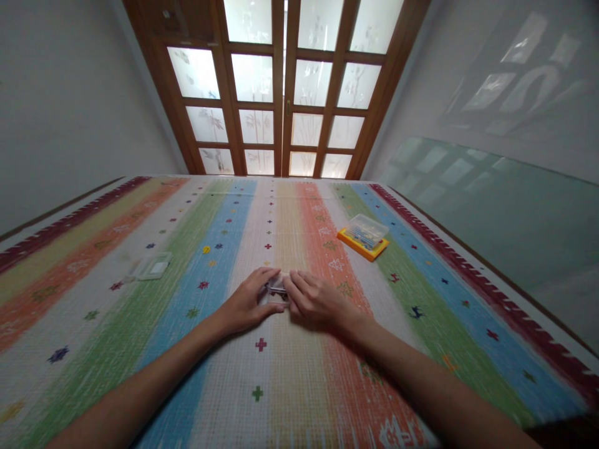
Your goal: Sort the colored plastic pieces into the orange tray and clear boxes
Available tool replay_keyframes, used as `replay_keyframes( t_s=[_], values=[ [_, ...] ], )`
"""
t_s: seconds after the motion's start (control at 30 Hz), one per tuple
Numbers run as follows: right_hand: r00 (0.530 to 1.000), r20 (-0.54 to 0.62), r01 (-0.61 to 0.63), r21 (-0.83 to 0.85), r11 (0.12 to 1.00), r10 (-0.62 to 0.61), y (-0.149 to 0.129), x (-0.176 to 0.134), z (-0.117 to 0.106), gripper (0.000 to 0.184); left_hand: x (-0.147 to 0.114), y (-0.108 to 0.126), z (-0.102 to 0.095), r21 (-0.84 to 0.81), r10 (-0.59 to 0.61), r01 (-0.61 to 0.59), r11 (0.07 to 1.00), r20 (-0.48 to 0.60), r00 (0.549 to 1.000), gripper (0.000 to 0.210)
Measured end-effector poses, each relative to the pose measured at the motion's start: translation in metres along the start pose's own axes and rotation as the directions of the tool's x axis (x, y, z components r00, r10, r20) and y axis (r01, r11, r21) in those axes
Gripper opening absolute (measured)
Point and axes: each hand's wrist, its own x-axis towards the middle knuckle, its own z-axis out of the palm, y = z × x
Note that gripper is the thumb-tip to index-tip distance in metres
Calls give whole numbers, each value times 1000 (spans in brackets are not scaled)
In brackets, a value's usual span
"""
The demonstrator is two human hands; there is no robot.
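Observation:
Near the middle of the tablecloth, my left hand (248, 302) grips a small clear plastic box (277, 289), its thumb along the near side and its fingers over the far side. My right hand (314, 300) closes on the right end of the same box, with its fingers bent over the edge. Something dark shows inside the box, too small to make out. My right fingers and palm cover part of it.
A striped tablecloth (253, 368) covers the table. To the right stands an orange case with a clear lid (364, 237), holding small bluish items. On the left lies a pale clear-plastic case (154, 267). A small yellow round spot (206, 249) lies nearby. Wooden glazed doors (282, 93) stand beyond.

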Motion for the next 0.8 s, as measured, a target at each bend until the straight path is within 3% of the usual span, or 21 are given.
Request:
replay_keyframes(
  t_s=[0.1, 0.17, 0.27, 0.37, 0.43, 0.57, 0.67, 0.8],
  values=[
    [982, -107, -125, 243, 962, 155, 5, -4, -1, 37, 0, -1, -1, -18, -24, 24, 1000, -2, 1000, 76],
    [936, -129, -246, 424, 872, 327, 8, -7, -2, 35, -1, -2, -1, -40, -41, 41, 998, -4, 999, 82],
    [822, -34, -408, 660, 630, 569, 11, -8, -4, 33, -2, -4, 0, -107, -42, 43, 993, 9, 999, 89],
    [699, 94, -450, 828, 335, 708, 14, -6, -2, 41, -2, -3, 1, -244, -33, 42, 969, 41, 999, 98],
    [645, 196, -421, 898, 128, 739, 18, -5, 1, 50, -2, -2, -1, -344, -39, 59, 937, 64, 997, 102],
    [618, 381, -363, 914, -180, 687, 27, -7, 7, 65, -1, -1, -7, -440, -76, 124, 889, 126, 989, 84],
    [596, 448, -313, 894, -321, 666, 31, -9, 7, 66, 1, -1, -10, -505, -106, 163, 848, 140, 985, 76],
    [568, 484, -275, 874, -400, 666, 31, -10, 4, 55, 4, 2, -14, -536, -111, 178, 825, 155, 982, 77]
  ],
)
